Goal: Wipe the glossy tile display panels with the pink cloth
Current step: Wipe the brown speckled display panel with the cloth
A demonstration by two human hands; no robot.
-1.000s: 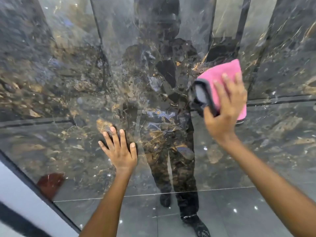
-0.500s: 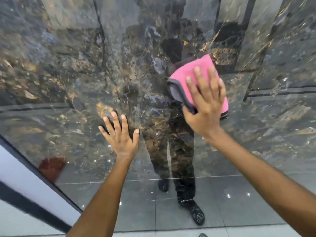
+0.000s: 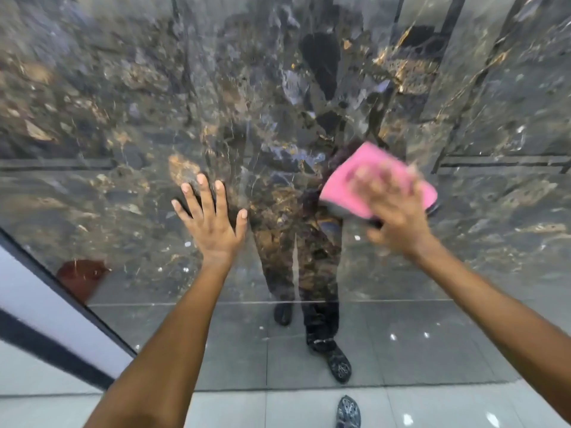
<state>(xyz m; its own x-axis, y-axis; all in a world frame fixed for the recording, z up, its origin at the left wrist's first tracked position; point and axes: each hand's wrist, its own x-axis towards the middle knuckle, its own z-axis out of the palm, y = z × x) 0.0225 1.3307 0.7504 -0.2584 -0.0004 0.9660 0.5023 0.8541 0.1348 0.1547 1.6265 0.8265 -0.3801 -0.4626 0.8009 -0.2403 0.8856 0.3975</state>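
Observation:
A dark glossy marble-patterned tile panel [image 3: 123,118] fills the view in front of me. My right hand [image 3: 395,217] presses the folded pink cloth [image 3: 346,177] flat against the panel right of centre, fingers spread over it; the hand is motion-blurred. The cloth has a grey underside showing at its lower edge. My left hand [image 3: 213,223] rests flat on the panel to the left of the cloth, fingers spread and straight, holding nothing.
The panel mirrors a standing person and the grey floor. A white panel with a dark frame [image 3: 37,304] leans at the lower left. Pale floor tiles [image 3: 247,409] run along the bottom, where the tip of my shoe [image 3: 348,412] shows.
My right hand has swept the cloth leftward and then downward across the panel. My left hand has stayed pressed in the same spot.

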